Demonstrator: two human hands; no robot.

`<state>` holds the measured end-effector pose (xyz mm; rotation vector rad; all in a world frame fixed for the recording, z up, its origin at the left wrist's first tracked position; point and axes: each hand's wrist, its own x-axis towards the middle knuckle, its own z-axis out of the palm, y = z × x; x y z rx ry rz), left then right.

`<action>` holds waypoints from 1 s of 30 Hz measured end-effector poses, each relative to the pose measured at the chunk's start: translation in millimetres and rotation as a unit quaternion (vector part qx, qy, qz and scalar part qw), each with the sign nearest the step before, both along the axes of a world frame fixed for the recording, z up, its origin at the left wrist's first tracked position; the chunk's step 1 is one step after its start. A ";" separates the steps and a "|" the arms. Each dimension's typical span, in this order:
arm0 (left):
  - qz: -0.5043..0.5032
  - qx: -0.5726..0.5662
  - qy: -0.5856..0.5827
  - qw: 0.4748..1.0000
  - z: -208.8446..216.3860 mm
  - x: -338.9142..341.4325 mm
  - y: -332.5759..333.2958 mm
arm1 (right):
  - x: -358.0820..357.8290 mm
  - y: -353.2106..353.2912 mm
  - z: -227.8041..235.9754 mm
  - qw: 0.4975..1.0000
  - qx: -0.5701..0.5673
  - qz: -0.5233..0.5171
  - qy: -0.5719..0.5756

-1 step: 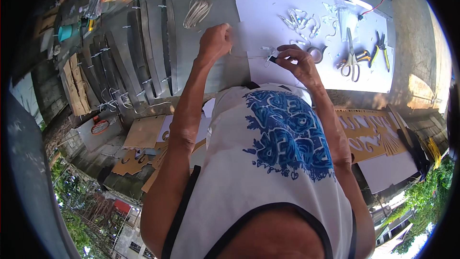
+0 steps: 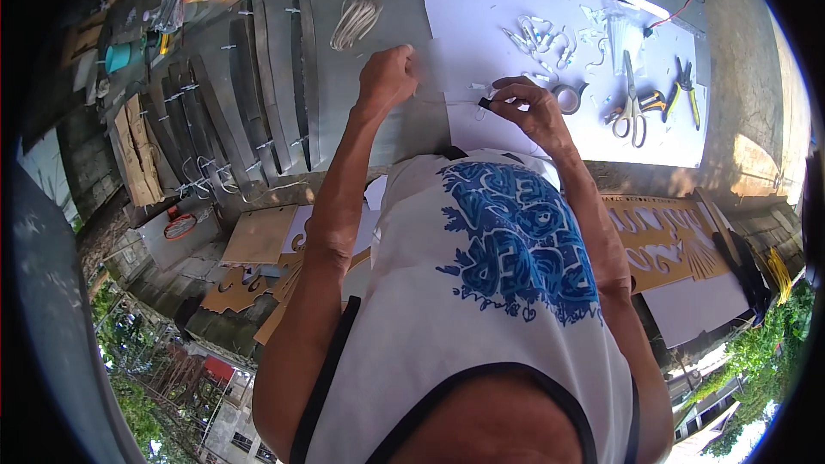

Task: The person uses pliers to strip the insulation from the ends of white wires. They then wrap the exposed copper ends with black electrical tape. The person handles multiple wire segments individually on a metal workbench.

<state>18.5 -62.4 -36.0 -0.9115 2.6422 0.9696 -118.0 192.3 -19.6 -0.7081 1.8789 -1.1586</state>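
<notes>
Over the grey table at the left edge of the white sheet point(image 2: 438, 21), my left hand point(image 2: 388, 76) is closed, pinching one end of a thin pale wire point(image 2: 451, 102). The wire stretches across to my right hand point(image 2: 531, 110), whose thumb and fingers pinch a small black piece point(image 2: 485, 104). Exactly what the black piece is cannot be made out. Just right of that hand a roll of tape point(image 2: 568, 98) lies on the sheet. Beyond it are several white LED modules on wires point(image 2: 537, 34). A coiled pale cord point(image 2: 356, 24) lies above my left hand.
Scissors point(image 2: 632, 112), a box cutter point(image 2: 653, 103) and yellow-black pliers point(image 2: 684, 94) lie on the sheet's right side, near a clear plastic bag point(image 2: 620, 39). Long grey metal strips point(image 2: 262, 86) with wires fill the table's left. Cut-out brown boards point(image 2: 657, 232) stand below the table edge.
My left hand has shifted very slightly to the right and down. The small black piece in my right hand has tilted a little and moved slightly left.
</notes>
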 end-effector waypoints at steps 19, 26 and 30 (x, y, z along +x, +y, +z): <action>0.116 0.047 0.334 0.934 -8.6 3.0 47.6 | -27.4 -53.3 -14.7 0.911 -0.068 -0.070 -0.401; 0.217 0.477 0.304 0.796 8.3 -2.6 48.0 | -36.4 -49.3 -10.7 0.916 -0.072 -0.048 -0.392; 0.205 0.527 0.229 0.792 10.1 0.3 43.1 | -40.8 -48.9 -8.4 0.933 -0.076 -0.017 -0.350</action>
